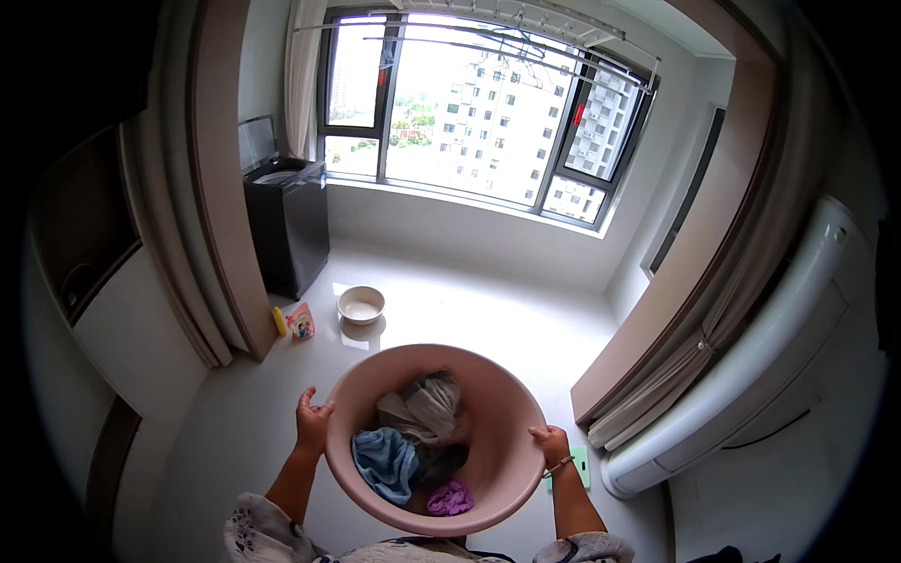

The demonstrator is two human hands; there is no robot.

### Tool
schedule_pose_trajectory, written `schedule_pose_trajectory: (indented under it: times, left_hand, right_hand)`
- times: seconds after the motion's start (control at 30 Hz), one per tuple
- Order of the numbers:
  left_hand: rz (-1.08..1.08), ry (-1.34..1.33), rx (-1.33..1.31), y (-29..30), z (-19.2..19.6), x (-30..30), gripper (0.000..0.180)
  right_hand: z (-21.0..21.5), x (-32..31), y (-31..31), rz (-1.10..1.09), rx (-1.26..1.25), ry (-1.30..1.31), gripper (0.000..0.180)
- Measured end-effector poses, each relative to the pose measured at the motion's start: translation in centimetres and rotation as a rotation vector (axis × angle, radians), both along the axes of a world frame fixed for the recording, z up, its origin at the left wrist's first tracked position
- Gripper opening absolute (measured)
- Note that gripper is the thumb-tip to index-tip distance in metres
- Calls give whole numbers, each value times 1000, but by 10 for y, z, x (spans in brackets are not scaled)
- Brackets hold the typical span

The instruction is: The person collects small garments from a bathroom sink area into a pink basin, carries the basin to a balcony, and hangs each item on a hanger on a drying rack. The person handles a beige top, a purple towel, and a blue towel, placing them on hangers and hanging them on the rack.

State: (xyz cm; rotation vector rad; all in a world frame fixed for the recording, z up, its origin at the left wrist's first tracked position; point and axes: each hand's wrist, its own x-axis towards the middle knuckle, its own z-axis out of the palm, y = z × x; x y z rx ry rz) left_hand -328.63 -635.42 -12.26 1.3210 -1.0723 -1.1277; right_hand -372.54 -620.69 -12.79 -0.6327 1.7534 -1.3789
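A large pink basin (502, 427) is held up in front of my body, tilted so its inside shows. My left hand (313, 422) grips its left rim, with some fingers sticking out past the edge. On the opposite rim my right hand (551, 444), with a bracelet at the wrist, is closed with the thumb over the lip. Inside lie a light blue cloth (385, 464), a crumpled grey-beige cloth (424, 408), a dark cloth (441, 464) and a small purple cloth (450, 498). The undersides of both hands are hidden by the basin.
Ahead on the pale floor stands a small cream basin (361, 306). Left of it are a pink pouch (300, 323) and a yellow bottle (279, 321). A dark top-loading washing machine (291, 225) has its lid up. A white standing air conditioner (741, 375) is at the right.
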Motion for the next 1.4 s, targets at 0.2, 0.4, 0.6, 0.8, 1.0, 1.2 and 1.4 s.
schedule_pose_trajectory:
  times: [0.2,0.4,0.6,0.8,1.0,1.2,1.4]
  left_hand:
    - [119,184,147,-87,-37,-66,49]
    - [-18,766,460,-152,-9,-128,35]
    - [-90,401,398,-243,-16,-163,35]
    - [-279,887,197,-346,-21,-220,48]
    - [-243,1077,450,-444,-4,-251,51]
    - [-336,775,660,-493,-3,-285,46]
    - [-275,665,658,-524,-25,-328,42]
  right_hand:
    - [-25,-85,-130,99,-14,41,20]
    - [16,-158,-262,203,-47,-24,16]
    - [20,-197,-370,227,-62,-24,16]
    - [28,-237,-476,228,-89,11,15]
    - [41,-266,-554,213,-142,-5,18]
    - [53,-305,-625,245,-143,2,15]
    - [64,-364,-718,387,-76,61,17]
